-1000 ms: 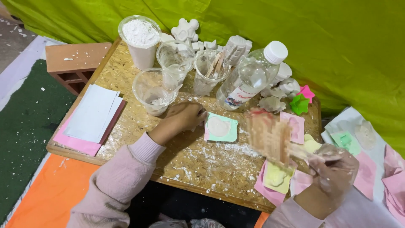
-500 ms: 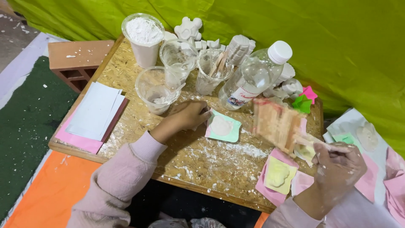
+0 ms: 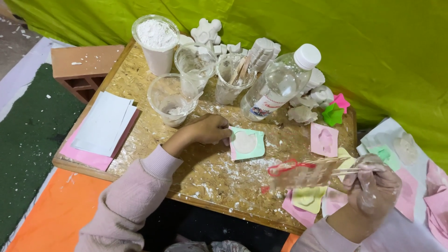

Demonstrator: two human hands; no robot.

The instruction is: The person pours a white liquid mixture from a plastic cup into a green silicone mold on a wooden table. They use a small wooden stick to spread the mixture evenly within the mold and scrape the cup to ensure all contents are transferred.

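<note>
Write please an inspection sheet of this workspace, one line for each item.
Surface: chipboard table, dusted with white powder.
Job's things: green mould with white filling under left hand; blurred brush-like tool in right hand.
Clutter: cup of powder, empty cups, bottle, white casts, paper stack, coloured moulds.
Hands: left rests on the mould's edge; right closed on the tool.
Cables: nothing seen.
Surroundings: green cloth, brick.

Rough chipboard table (image 3: pixel 154 135); clear glossy plastic cups (image 3: pixel 170 99); matt paper sheets (image 3: pixel 102 123).
</note>
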